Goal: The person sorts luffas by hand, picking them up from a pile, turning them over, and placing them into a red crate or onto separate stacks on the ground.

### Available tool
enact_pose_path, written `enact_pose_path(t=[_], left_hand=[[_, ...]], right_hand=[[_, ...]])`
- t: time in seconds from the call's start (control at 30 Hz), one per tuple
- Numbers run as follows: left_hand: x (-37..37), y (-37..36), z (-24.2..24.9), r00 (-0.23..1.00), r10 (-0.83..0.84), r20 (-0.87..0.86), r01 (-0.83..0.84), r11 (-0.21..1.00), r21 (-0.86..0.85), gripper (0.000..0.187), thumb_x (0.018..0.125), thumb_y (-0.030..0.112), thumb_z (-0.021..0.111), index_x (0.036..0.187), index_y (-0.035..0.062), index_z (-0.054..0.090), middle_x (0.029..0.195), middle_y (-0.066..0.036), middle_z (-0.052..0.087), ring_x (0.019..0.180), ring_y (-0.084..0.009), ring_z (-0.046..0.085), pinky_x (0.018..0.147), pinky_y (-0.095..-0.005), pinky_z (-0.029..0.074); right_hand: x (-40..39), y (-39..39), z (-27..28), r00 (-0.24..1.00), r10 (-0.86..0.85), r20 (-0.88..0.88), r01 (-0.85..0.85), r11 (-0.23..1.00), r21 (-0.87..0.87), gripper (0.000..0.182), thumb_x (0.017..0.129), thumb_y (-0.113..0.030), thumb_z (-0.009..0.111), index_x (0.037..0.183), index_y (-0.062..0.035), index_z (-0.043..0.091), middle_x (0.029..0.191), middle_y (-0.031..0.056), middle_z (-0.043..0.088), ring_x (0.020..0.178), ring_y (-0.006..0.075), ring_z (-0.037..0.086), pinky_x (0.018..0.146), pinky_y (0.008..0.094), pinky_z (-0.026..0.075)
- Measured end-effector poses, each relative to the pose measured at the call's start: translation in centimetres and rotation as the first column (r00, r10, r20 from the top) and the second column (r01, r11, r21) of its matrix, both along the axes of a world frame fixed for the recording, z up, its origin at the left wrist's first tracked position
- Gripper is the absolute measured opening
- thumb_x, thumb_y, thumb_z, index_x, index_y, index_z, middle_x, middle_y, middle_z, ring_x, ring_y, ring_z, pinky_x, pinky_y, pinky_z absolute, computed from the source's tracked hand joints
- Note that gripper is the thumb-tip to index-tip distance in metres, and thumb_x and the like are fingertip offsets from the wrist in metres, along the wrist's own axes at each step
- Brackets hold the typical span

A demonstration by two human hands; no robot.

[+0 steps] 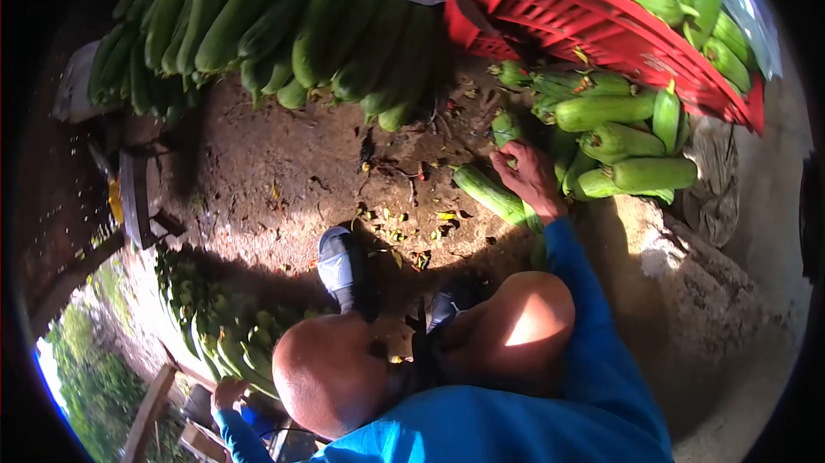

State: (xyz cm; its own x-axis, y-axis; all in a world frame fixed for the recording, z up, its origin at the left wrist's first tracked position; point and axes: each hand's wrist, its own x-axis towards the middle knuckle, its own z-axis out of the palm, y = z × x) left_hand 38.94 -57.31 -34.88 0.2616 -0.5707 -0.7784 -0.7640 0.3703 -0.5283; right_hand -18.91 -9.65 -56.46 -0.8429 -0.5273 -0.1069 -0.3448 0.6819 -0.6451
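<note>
My right hand (526,175) reaches down to the ground at the right, its fingers curled on the lower end of a small green gourd (506,127). Just beside the wrist lies a longer pale green gourd (488,193), and a heap of green gourds (627,143) is piled to the right of the hand. Far off at the lower left, my left hand (229,394) is at the edge of another pile of slim green gourds (232,347); its fingers are small and partly hidden in this view.
A red plastic crate (593,29) filled with gourds stands tilted at the upper right. Large long gourds (258,24) are stacked along the upper left. Leaf and flower scraps (400,226) litter the dirt floor before my shoe (338,261). A rough concrete block (687,274) sits at right.
</note>
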Motion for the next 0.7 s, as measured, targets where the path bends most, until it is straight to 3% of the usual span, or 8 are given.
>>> enact_pose_path(t=[0.1,0.13,0.2,0.33,0.4,0.47,0.53,0.7], left_hand=[[-10.1,-0.7,-0.5,0.964,-0.195,-0.182,0.179,0.978,-0.103,0.034,0.085,0.038,0.056,0.08,0.0063,0.066,0.069,-0.014,0.065,0.064,-0.0288,0.065,0.063,-0.0435,0.05],[-13.2,0.3,-1.4,0.682,-0.504,-0.531,0.426,0.863,-0.272,0.033,0.088,0.036,0.054,0.08,0.0057,0.063,0.071,-0.016,0.063,0.068,-0.0327,0.064,0.064,-0.0457,0.048],[-22.3,0.6,-5.4,0.547,-0.528,-0.65,0.51,0.826,-0.242,0.026,0.092,0.029,0.053,0.089,0.0045,0.061,0.087,-0.019,0.063,0.081,-0.0364,0.063,0.069,-0.0458,0.048],[-41.2,6.1,-13.5,0.101,-0.312,-0.945,0.644,0.744,-0.177,0.024,0.093,0.018,0.055,0.109,0.0013,0.062,0.105,-0.019,0.066,0.099,-0.0346,0.064,0.083,-0.04,0.051],[-50.7,13.7,-13.3,-0.046,-0.026,-0.999,0.714,0.698,-0.051,0.022,0.091,0.012,0.059,0.109,0.0019,0.062,0.102,-0.016,0.066,0.092,-0.0308,0.066,0.077,-0.0378,0.053],[-57.3,18.8,-15.3,-0.322,-0.016,-0.947,0.832,0.473,-0.291,0.028,0.083,0.004,0.068,0.11,0.0036,0.061,0.099,-0.017,0.065,0.085,-0.0333,0.065,0.069,-0.0399,0.053],[-63.6,25.6,-15.4,-0.484,0.431,-0.762,0.853,0.426,-0.3,0.022,0.091,0.014,0.061,0.11,0.0038,0.061,0.098,-0.015,0.066,0.082,-0.0306,0.066,0.069,-0.038,0.052],[-71.6,36.6,-15.5,-0.537,0.297,-0.79,0.837,0.299,-0.457,0.022,0.093,0.024,0.057,0.108,0.008,0.061,0.093,-0.014,0.065,0.083,-0.0325,0.065,0.071,-0.0419,0.051]], right_hand=[[0.0,-0.1,0.6,0.999,-0.006,0.034,0.006,1.0,0.019,0.019,0.084,-0.02,0.067,0.076,-0.0066,0.057,0.074,0.0091,0.057,0.069,0.0275,0.06,0.062,0.0373,0.047],[0.2,-0.2,0.9,1.0,-0.011,0.019,0.011,1.0,0.016,0.021,0.084,-0.02,0.067,0.075,-0.006,0.056,0.074,0.0093,0.056,0.069,0.0268,0.06,0.062,0.0366,0.047],[0.0,0.3,0.9,0.997,-0.005,0.081,0.013,0.996,-0.091,0.02,0.086,-0.02,0.067,0.078,-0.0042,0.057,0.073,0.0093,0.057,0.065,0.0236,0.06,0.058,0.0348,0.046],[0.4,0.4,4.2,0.932,-0.12,0.343,0.199,0.959,-0.204,0.017,0.087,-0.017,0.067,0.084,-0.0012,0.062,0.071,0.0103,0.061,0.057,0.0172,0.06,0.052,0.0306,0.048],[1.0,1.1,6.3,0.98,-0.108,0.165,0.147,0.957,-0.249,0.015,0.085,-0.016,0.069,0.088,-0.0021,0.063,0.073,0.0085,0.061,0.059,0.0177,0.06,0.054,0.0314,0.048],[1.1,2.0,10.3,0.985,-0.119,0.126,0.151,0.948,-0.281,0.016,0.081,-0.014,0.07,0.09,-0.0033,0.063,0.084,0.0105,0.061,0.074,0.0224,0.062,0.065,0.0349,0.051],[0.6,3.2,13.7,0.908,-0.348,-0.234,0.257,0.903,-0.343,0.019,0.079,-0.015,0.072,0.092,-0.004,0.062,0.096,0.0141,0.058,0.09,0.0285,0.059,0.079,0.0382,0.049],[-1.7,8.0,19.1,0.522,-0.572,-0.633,0.656,0.744,-0.131,0.031,0.076,-0.022,0.074,0.099,-0.0063,0.06,0.115,0.0204,0.049,0.111,0.0366,0.048,0.093,0.0491,0.038]])
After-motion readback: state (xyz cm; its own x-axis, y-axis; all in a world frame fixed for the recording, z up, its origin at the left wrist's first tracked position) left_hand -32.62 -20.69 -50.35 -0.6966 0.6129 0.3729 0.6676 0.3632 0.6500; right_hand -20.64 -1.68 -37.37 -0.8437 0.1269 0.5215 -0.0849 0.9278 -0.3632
